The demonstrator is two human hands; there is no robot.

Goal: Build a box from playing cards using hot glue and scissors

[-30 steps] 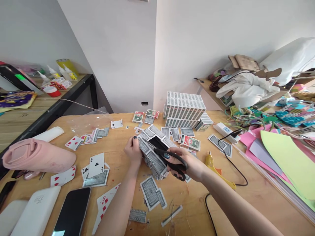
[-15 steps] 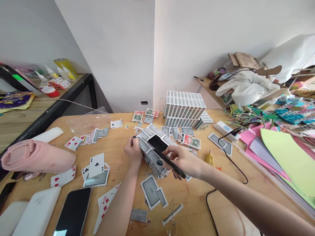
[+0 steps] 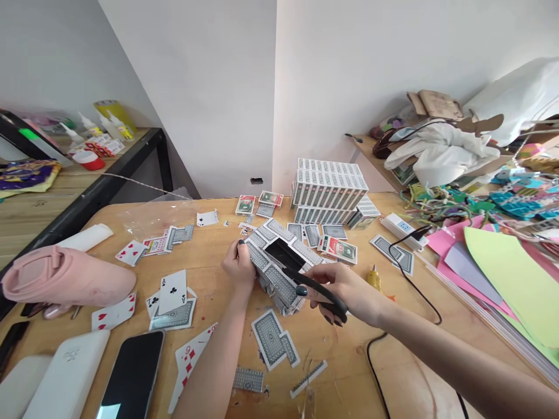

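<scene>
A box-like structure made of grey-backed playing cards point(image 3: 279, 267) stands in the middle of the wooden table point(image 3: 437, 349), with a dark opening on top. My left hand point(image 3: 239, 266) grips its left side, fingers closed on the cards. My right hand point(image 3: 343, 289) is closed on the black handles of a pair of scissors point(image 3: 315, 289); the blades point up-left against the structure's right edge.
Loose cards and cut strips point(image 3: 273, 343) lie around. A stack of card boxes point(image 3: 329, 189) stands behind. A yellow glue gun point(image 3: 373, 279) with black cable lies right, a power strip point(image 3: 399, 228) beyond. A phone point(image 3: 131, 375), white boxes and a pink item point(image 3: 65, 279) lie left. Coloured paper point(image 3: 510, 273) right.
My right hand with the scissors has shifted slightly right and down along the structure's edge. My left hand has kept its hold on the left side.
</scene>
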